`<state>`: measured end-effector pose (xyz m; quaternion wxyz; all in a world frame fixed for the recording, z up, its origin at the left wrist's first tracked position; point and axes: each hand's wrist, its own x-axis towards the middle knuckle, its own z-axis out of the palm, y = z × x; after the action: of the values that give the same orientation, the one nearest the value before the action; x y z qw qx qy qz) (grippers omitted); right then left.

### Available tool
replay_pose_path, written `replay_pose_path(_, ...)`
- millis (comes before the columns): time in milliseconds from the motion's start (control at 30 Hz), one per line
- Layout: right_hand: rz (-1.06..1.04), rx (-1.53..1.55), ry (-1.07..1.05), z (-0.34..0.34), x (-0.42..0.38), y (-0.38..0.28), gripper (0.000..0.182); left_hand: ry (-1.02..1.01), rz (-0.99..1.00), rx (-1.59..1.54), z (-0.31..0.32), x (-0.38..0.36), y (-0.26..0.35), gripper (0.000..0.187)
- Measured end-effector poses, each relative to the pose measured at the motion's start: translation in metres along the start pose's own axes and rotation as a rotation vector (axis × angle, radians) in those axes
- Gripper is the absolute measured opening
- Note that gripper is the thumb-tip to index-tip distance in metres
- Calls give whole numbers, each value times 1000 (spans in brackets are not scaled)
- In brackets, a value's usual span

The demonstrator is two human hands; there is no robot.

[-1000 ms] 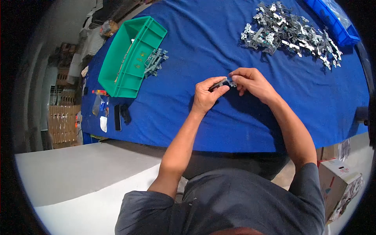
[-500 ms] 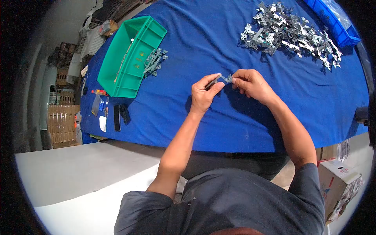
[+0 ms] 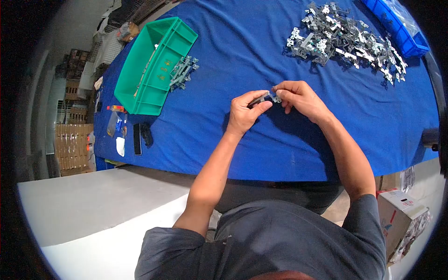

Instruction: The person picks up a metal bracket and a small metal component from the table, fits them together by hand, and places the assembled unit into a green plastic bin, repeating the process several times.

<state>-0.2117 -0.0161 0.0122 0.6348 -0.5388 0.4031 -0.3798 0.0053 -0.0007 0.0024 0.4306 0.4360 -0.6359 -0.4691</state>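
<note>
Over the blue cloth, both hands meet at a small grey metal bracket [image 3: 276, 99]. My left hand [image 3: 242, 113] is closed around its longer, darker end, with thumb and forefinger along it. At the other end my right hand [image 3: 303, 100] pinches the bracket's silvery, holed tip between thumb and fingers. The fingers cover much of the piece, so its full shape is hidden. Similar metal brackets lie in a big heap [image 3: 345, 39] at the upper right. A smaller group of brackets [image 3: 184, 73] rests against the green bin.
The green plastic bin [image 3: 161, 91] stands at the left of the blue-covered table [image 3: 224, 158]. A blue tray [image 3: 394, 23] sits at the far right corner. A phone-like black slab [image 3: 137, 139] lies near the left edge. A cardboard box [image 3: 396, 210] stands below right.
The bracket has turned between my hands, its silvery end now tilted lower. My right-hand fingers have shifted their pinch slightly, and the left hand has moved a little.
</note>
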Motion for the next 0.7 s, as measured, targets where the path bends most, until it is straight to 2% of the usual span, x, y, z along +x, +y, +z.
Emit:
replay_pose_path(100,-16,-31,-11,-2,1,4,23,-29,18,82,-2,0,-1,33)
replay_pose_path(167,-60,-14,81,1,0,3,23,-45,66,147,-2,1,-2,32)
replay_pose_path(300,-11,-26,158,-4,2,-2,22,76,4,22,-3,-1,-1,31)
replay_pose_path(400,86,-127,35,-2,-1,-2,22,141,-3,-63,0,-1,3,31)
replay_pose_path(433,54,-187,5,-2,-3,-6,21,133,-7,-61,-1,-1,3,31)
replay_pose_path(533,11,-147,26,0,-2,-3,20,125,0,-64,0,-1,4,31)
replay_pose_path(700,52,-254,-15,0,-3,-8,19,148,-47,-135,-3,-2,1,31)
